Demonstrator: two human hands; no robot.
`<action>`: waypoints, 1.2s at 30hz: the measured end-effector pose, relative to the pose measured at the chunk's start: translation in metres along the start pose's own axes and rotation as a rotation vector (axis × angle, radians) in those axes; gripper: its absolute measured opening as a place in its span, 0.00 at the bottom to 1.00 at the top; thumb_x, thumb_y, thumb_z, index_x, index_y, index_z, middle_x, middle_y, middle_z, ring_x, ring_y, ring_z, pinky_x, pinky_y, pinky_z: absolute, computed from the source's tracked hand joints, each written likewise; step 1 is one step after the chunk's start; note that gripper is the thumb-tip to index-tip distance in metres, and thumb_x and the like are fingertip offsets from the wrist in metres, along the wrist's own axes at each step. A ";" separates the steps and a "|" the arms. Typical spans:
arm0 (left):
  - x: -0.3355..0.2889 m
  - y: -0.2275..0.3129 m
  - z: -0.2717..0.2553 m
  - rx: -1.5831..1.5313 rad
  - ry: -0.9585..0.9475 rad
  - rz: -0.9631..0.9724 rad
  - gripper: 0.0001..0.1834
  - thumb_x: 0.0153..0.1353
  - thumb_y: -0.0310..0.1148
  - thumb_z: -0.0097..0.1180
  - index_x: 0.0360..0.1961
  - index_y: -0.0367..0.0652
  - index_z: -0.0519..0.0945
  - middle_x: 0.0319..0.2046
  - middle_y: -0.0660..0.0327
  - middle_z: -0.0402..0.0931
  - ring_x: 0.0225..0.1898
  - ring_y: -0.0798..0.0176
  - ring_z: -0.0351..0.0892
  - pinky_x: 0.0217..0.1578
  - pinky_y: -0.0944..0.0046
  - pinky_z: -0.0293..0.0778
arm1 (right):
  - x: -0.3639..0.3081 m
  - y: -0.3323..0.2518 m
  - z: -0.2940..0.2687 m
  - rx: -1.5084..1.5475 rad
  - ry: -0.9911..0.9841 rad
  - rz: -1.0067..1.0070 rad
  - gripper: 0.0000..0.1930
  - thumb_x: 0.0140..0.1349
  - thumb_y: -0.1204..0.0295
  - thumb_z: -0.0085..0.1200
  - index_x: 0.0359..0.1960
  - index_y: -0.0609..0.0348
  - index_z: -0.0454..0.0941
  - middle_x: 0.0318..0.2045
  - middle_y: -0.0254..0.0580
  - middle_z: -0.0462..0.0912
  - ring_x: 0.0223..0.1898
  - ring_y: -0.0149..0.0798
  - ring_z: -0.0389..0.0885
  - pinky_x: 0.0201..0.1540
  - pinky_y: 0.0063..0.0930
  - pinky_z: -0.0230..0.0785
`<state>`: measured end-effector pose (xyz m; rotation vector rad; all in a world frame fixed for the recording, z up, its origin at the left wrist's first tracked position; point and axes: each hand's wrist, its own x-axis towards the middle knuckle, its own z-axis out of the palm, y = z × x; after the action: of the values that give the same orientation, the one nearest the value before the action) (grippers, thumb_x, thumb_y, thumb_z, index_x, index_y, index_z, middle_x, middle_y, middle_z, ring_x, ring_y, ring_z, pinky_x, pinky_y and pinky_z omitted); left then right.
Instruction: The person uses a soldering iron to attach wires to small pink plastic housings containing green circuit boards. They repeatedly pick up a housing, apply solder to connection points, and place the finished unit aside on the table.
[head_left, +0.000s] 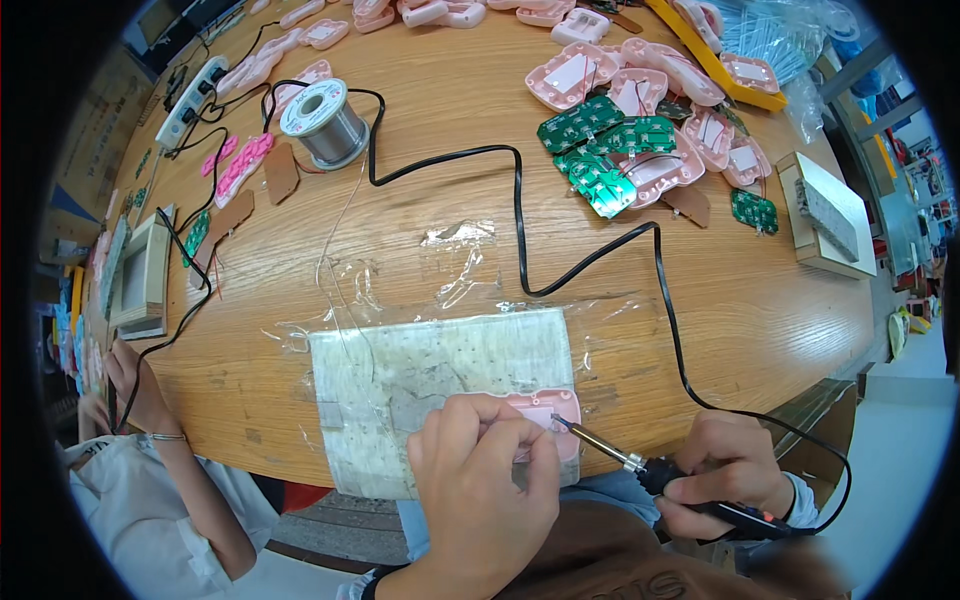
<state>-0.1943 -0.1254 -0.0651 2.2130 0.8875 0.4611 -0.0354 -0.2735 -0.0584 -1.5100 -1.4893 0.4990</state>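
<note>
My right hand point(735, 465) is closed round the black handle of a soldering iron point(610, 450). The iron's tip touches or hovers just over a pink plastic casing half point(567, 405); I cannot tell which. That casing lies on a worn, whitish work mat point(365, 440) taped to the table, with a pale rectangle inside it. My left hand point(485, 490) is closed over the casing's left part, fingers bent and pinched together. Those fingers hide much of the casing and anything small between them. A thin strand of solder wire point(335, 310) runs down onto the mat.
A solder spool point(325, 125) stands on the wooden table point(440, 200). The iron's black cord point(520, 220) winds across it. Green circuit boards point(600, 150) lie among pink casings at far right, near a wooden-framed block point(835, 220). Another person's arm point(185, 450) is at left.
</note>
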 end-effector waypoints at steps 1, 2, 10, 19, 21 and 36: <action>0.000 0.000 0.001 0.000 0.003 -0.002 0.05 0.47 0.25 0.62 0.23 0.40 0.77 0.31 0.58 0.71 0.37 0.53 0.71 0.39 0.57 0.64 | 0.000 0.000 -0.001 -0.012 -0.038 0.004 0.10 0.43 0.77 0.68 0.27 0.55 0.79 0.21 0.34 0.72 0.17 0.31 0.68 0.17 0.23 0.57; -0.001 0.001 0.001 -0.001 0.006 -0.003 0.05 0.47 0.25 0.62 0.23 0.40 0.77 0.31 0.58 0.71 0.37 0.53 0.71 0.39 0.57 0.64 | 0.000 0.000 -0.002 -0.020 -0.060 0.005 0.10 0.43 0.77 0.68 0.27 0.55 0.79 0.21 0.34 0.72 0.17 0.31 0.69 0.17 0.24 0.57; 0.030 -0.006 -0.015 -0.084 0.197 0.143 0.05 0.51 0.20 0.61 0.30 0.35 0.79 0.35 0.56 0.71 0.33 0.62 0.73 0.30 0.68 0.70 | -0.012 0.004 -0.009 0.009 0.263 -0.024 0.14 0.42 0.76 0.67 0.29 0.55 0.74 0.19 0.38 0.73 0.15 0.31 0.67 0.16 0.24 0.54; 0.094 -0.060 -0.076 0.331 0.408 0.218 0.13 0.50 0.25 0.60 0.38 0.36 0.79 0.39 0.51 0.71 0.42 0.49 0.73 0.42 0.53 0.69 | -0.019 0.015 -0.003 -0.020 0.408 0.004 0.12 0.46 0.73 0.61 0.31 0.54 0.70 0.20 0.36 0.68 0.19 0.29 0.62 0.23 0.24 0.51; 0.107 -0.105 -0.115 0.647 0.502 0.038 0.14 0.48 0.26 0.62 0.39 0.39 0.80 0.38 0.54 0.71 0.43 0.50 0.71 0.42 0.53 0.67 | -0.020 0.017 -0.003 -0.021 0.403 0.039 0.12 0.47 0.73 0.60 0.31 0.55 0.69 0.20 0.36 0.68 0.20 0.29 0.62 0.24 0.24 0.52; 0.104 -0.097 -0.155 -0.566 0.137 0.045 0.07 0.60 0.28 0.58 0.34 0.33 0.81 0.37 0.59 0.83 0.40 0.67 0.78 0.44 0.67 0.72 | 0.018 -0.009 0.021 0.516 0.566 0.098 0.22 0.54 0.58 0.64 0.44 0.59 0.74 0.31 0.50 0.77 0.24 0.40 0.78 0.24 0.26 0.68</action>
<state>-0.2500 0.0729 -0.0205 1.6980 0.6711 0.7859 -0.0544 -0.2518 -0.0557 -1.1785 -0.7736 0.4232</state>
